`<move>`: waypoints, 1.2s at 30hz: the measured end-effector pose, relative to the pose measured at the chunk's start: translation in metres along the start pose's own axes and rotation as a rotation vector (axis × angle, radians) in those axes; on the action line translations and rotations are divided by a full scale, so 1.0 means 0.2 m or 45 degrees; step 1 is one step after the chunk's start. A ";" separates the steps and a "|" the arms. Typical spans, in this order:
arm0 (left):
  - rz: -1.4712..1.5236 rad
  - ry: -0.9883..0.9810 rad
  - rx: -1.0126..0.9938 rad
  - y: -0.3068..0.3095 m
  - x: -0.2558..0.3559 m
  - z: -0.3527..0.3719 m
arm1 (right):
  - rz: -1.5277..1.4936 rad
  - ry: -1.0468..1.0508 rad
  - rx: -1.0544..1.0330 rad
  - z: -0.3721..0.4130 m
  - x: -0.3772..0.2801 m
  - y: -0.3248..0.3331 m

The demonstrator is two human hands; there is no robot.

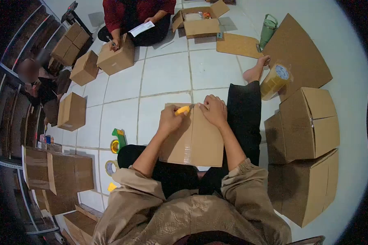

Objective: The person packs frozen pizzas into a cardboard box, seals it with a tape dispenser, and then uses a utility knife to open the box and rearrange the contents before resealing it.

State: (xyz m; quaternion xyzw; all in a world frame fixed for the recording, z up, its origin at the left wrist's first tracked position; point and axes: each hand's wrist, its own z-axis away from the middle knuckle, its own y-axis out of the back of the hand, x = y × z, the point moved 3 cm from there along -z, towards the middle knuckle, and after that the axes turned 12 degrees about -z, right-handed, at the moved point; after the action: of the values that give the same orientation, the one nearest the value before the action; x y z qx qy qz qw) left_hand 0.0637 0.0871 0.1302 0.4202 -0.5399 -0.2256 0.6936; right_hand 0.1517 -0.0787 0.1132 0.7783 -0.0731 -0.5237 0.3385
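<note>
A white-tiled floor [163, 77] runs beneath everything. A person in red [139, 10] sits across it, one hand at a carton [120, 59], the other holding a paper [142, 28]. Two large cartons [321, 122] stand to the right, near a cardboard sheet [300, 57]. The box [208, 139] lies on the wearer's lap, tape along the near part of its middle seam. A flask [268, 32] stands beside the sheet, a tape stack [270, 86] nearer. The right hand [214, 111] rests on the box's far edge, loosely spread, fingers bent. The left hand [170, 119] grips a cutter [182, 110], its tip beside the seam at that edge.
</note>
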 end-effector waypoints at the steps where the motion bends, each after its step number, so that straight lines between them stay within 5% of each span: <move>1: 0.010 0.094 0.008 0.00 0.03 0.03 | -0.011 0.000 0.030 0.00 0.00 0.00; 12: -0.036 0.181 0.200 -0.03 0.09 0.08 | 0.013 0.000 0.044 0.00 0.00 0.00; 18: -0.399 0.170 0.164 -0.01 0.22 0.08 | -0.003 0.000 0.025 0.00 0.01 0.00; 27: -0.452 0.017 0.268 -0.02 0.21 0.17 | 0.033 -0.008 -0.004 0.01 -0.02 0.01; 36: -0.396 0.120 -0.136 0.10 0.16 0.85 | 0.025 0.022 0.030 0.01 0.00 0.01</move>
State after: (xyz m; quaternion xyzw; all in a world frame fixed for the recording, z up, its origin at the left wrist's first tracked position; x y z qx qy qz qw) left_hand -0.0884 0.0160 0.1751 0.4713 -0.4223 -0.3388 0.6963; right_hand 0.1494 -0.0812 0.1147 0.7859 -0.0840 -0.5128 0.3353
